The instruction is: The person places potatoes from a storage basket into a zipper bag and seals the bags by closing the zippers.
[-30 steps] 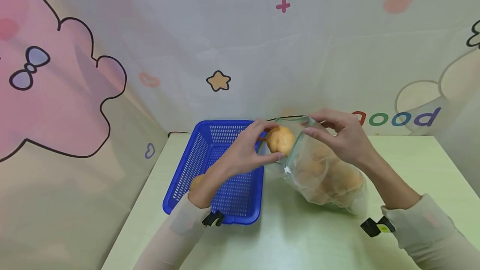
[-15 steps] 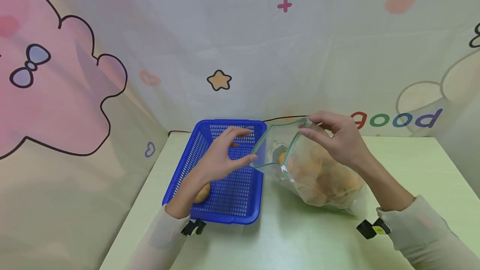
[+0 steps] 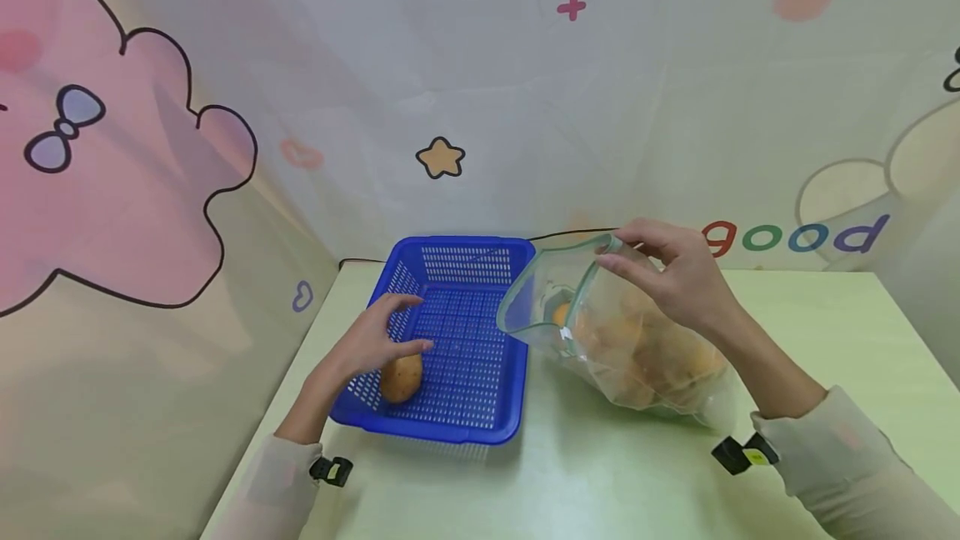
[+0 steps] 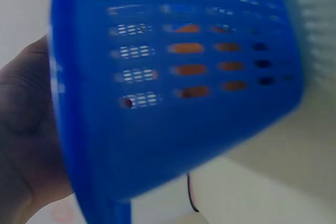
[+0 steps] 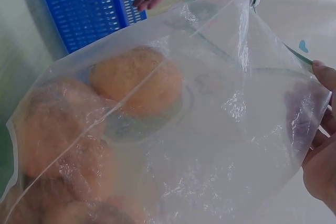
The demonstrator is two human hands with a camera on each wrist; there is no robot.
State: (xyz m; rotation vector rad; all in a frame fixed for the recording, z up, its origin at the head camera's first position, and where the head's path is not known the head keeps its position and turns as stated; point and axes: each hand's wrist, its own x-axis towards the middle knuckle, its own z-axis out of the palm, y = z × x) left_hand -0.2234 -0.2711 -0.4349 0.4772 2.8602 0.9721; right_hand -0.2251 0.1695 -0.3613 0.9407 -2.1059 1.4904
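Note:
A single potato [image 3: 401, 378] lies in the near left corner of the blue plastic basket [image 3: 522, 373]. Over that corner my left hand [image 3: 372, 337] hovers, thumb and fingers spread apart, holding nothing. To the right of the basket, a clear zip bag [image 3: 592, 348] with a green-edged mouth leans on its side and gapes toward the basket. Several potatoes [image 5: 137, 81] show through its film in the right wrist view. My right hand [image 3: 678, 277] pinches the bag's rim at the upper corner. In the left wrist view, the basket's wall [image 4: 157, 145] hides most of the left hand.
Both basket and bag stand on a pale green table [image 3: 600, 482]. A printed cloth backdrop [image 3: 510, 107] rises behind and along the left side. Small black wrist cameras sit on both sleeves.
A potato in my left hand went into the bag and was let go. The left hand then moved left and down over the basket; the right hand kept its pinch on the bag.

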